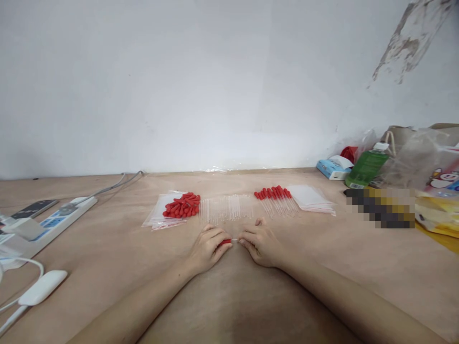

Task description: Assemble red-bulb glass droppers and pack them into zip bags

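Both hands are closed to a pinch, low over the table (118,248): between the thumb and fingers of my left hand (211,246) is a red bulb (225,242), and my right hand (261,246) grips a thin clear tube (234,240), mostly hidden by my fingers. The bulb sits at the centre of my clock, its mouth toward 3 o'clock, meeting the tube's end; I can't tell how deep the tube goes.

To do this well, I should keep tube and bulb on one straight line, hold the tube close to the joint so it doesn't bow, and press gently with a slight twist, without squashing the bulb's neck.

Outward from there, a row of clear tubes (234,208) lies at 12 o'clock. Loose red bulbs (181,210) are heaped at 10 o'clock, partly on clear bags (157,210). Between 1 and 2 o'clock lie red-topped droppers (273,192), just beside more bags (311,197). Farther out, a power strip (81,208) sits toward 9 o'clock.
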Available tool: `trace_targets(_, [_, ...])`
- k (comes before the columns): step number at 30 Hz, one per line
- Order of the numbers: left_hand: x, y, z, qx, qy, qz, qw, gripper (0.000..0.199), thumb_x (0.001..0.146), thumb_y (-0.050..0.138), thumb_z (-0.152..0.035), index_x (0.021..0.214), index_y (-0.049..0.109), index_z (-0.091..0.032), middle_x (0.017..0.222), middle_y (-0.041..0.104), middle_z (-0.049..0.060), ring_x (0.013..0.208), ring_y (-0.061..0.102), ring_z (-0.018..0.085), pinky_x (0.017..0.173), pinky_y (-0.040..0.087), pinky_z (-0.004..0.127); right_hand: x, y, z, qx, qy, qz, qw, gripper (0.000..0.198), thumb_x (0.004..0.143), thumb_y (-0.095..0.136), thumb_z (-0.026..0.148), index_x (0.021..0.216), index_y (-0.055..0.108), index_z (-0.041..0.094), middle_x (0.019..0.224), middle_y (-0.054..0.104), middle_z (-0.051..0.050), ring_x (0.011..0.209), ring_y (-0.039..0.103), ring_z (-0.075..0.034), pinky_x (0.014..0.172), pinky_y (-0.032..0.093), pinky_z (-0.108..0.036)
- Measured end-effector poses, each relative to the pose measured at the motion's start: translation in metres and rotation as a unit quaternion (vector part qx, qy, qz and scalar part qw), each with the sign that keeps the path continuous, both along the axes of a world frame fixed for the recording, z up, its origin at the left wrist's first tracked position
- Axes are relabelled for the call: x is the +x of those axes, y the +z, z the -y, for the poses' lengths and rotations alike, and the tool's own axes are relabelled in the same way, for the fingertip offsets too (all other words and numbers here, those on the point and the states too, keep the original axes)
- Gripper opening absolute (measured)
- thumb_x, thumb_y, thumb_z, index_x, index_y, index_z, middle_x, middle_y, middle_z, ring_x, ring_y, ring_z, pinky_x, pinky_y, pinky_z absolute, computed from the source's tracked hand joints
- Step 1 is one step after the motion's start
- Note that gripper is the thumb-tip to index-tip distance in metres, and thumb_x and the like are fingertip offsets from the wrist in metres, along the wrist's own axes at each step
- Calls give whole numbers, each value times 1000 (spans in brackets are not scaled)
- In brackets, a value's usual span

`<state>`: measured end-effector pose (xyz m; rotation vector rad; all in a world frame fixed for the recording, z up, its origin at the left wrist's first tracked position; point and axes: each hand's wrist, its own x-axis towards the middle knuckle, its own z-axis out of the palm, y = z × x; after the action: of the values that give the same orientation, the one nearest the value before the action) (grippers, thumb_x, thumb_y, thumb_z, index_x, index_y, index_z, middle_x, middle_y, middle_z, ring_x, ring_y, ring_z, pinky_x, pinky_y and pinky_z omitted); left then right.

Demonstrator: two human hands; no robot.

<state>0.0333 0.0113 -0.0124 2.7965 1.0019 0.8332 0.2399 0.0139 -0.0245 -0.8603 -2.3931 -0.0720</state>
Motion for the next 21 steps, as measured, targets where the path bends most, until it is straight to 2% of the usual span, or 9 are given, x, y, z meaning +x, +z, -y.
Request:
trace_targets(6, [1,0,0,-3,15,4,1000,16,86,44,-25,86,58,-18,79,64,2,73,56,14,74,38,31,-1,3,-3,-3,0,20,1000,20,83,41,17,74,58,17,70,58,-1,64,45,-11,71,23,-31])
trace_targets(9, [-1,1,0,-9,37,18,999,16,82,50,-30,92,58,-20,86,64,3,81,57,16,79,39,34,2,9,-2,10,-7,46,999,19,84,42,20,77,60,19,73,60,-2,72,48,-13,75,23,-32])
trace_targets(11, [-4,3,0,-24,52,37,998,28,80,53,-33,104,54,-21,98,62,5,92,55,19,82,40,35,9,14,-3,7,-35,61,997,19,84,43,21,77,60,19,75,61,-3,75,50,-15,78,23,-33])
trace_targets(13, [-8,5,-1,-48,62,53,996,36,80,52,-32,114,49,-21,107,58,7,98,53,19,84,42,34,19,19,-8,-23,-113,47,992,20,83,42,21,77,61,19,76,62,-3,76,52,-15,78,23,-33])
trace_targets(15, [-10,5,-2,-77,61,50,994,31,82,48,-29,112,50,-21,108,57,7,97,53,19,83,44,33,32,25,-19,-76,-235,0,969,21,83,41,23,77,61,19,77,64,-3,75,54,-16,76,25,-32])
trace_targets(18, [-11,4,-4,-97,49,33,994,21,84,46,-26,100,57,-20,102,59,6,94,55,18,82,45,33,52,34,-43,-134,-411,-66,899,26,82,40,33,74,62,20,72,65,-3,71,56,-19,75,25,-35])
trace_targets(21, [-10,2,-5,-96,47,27,994,20,84,45,-25,98,58,-20,102,59,6,94,55,18,84,44,34,63,37,-68,-170,-507,-63,842,32,79,40,41,72,62,20,70,64,-5,74,57,-23,75,24,-38])
